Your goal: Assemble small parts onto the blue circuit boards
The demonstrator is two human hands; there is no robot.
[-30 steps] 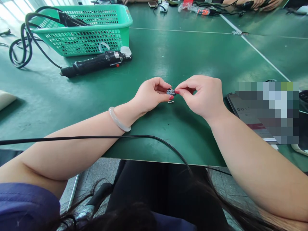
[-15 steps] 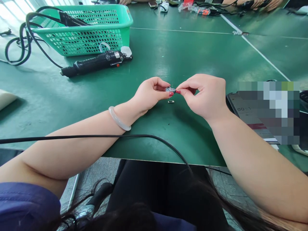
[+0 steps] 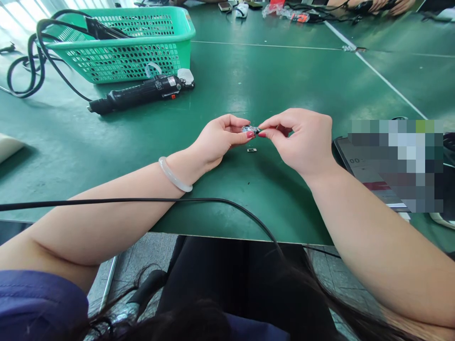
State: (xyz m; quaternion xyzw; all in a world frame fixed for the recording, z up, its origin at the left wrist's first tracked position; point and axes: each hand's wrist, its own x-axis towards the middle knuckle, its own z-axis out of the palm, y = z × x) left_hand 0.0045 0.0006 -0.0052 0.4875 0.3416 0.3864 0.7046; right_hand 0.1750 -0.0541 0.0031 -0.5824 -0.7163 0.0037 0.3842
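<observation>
Between the thumb and fingers of my left hand [image 3: 222,137] is a small grey-and-dark part with fine detail [image 3: 250,129], too small to name exactly. My right hand [image 3: 300,137] pinches at the right end of this same part with thumb and forefinger; whether a separate tiny piece is between those fingertips, I cannot tell. Just below the hands a small pale metal rectangular piece with a dark middle [image 3: 251,150] lies flat on the green table [image 3: 227,94]. Closer to me a tiny dark speck [image 3: 249,183] rests on the tabletop.
A black electric screwdriver [image 3: 142,94] lies before a green plastic basket [image 3: 117,59] holding a black cable. A phone [image 3: 362,170] is at right. Another black cable [image 3: 135,201] crosses above my left forearm. Another person's hands [image 3: 387,5] show at the far edge.
The held part has tilted slightly between my fingertips, and both hands sit almost where they were. The whole view has shifted very slightly.
</observation>
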